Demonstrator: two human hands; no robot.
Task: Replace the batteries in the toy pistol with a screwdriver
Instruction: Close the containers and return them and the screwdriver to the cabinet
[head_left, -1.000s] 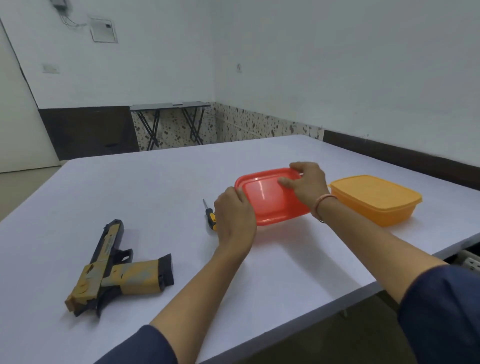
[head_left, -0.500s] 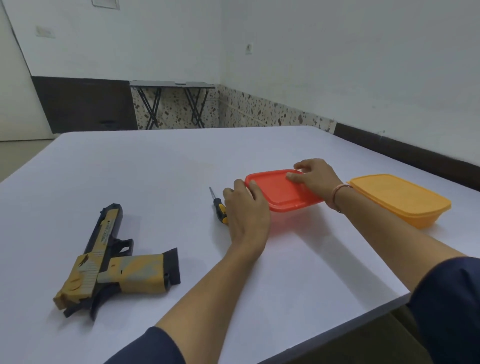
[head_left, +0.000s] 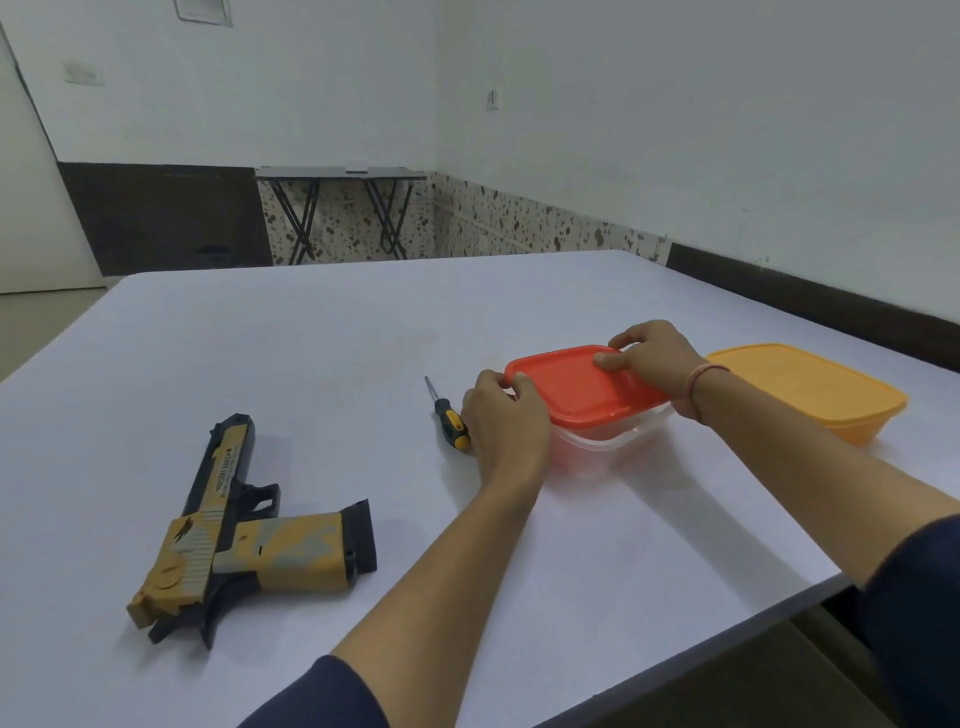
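Toy pistol (head_left: 244, 535), tan-and-black camouflage, lies flat on white table (head_left: 311, 332).

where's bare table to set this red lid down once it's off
Bare: the far half of the table behind the screwdriver and red lid; also the stretch between the toy pistol and the screwdriver. Crowded on the right: the left hand and right hand grip the lid, and the orange box sits close by.
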